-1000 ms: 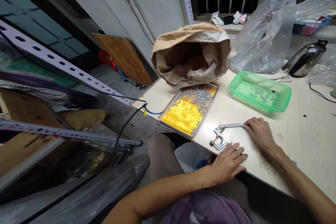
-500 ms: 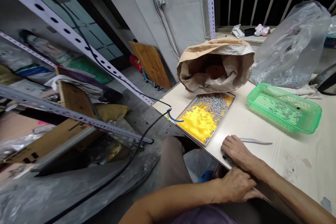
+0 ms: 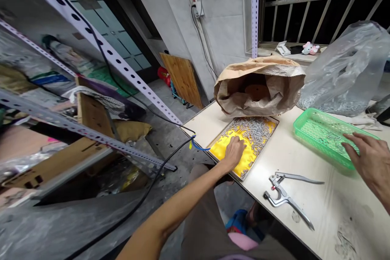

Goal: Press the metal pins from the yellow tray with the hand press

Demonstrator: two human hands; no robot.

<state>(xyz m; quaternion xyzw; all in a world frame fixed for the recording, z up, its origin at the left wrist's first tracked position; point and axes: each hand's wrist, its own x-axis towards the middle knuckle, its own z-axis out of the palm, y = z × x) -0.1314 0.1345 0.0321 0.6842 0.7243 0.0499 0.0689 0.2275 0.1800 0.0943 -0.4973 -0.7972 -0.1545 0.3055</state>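
Observation:
My left hand [image 3: 234, 151] reaches into the metal tray [image 3: 243, 174] lined with yellow cloth [image 3: 231, 158]; its fingers are curled down on the cloth beside a heap of small silver metal pieces [image 3: 252, 126]. My right hand [image 3: 369, 158] hovers with fingers spread at the near rim of the green plastic basket [image 3: 307, 132], which holds a few of the same pieces. Silver hand pliers [image 3: 284, 195] lie untouched on the table between my arms.
A crumpled brown paper sack [image 3: 258, 87] lies open behind the tray. A clear plastic bag [image 3: 344, 69] with metal pieces sits behind the basket. The white table's [image 3: 329, 207] left edge drops to a cluttered floor with perforated shelf rails [image 3: 91, 138] and a black cable [image 3: 146, 199].
Both hands have left the pliers, which now lie free on the table. My left hand went out to the yellow tray, my right hand to the green basket. The view has shifted upward.

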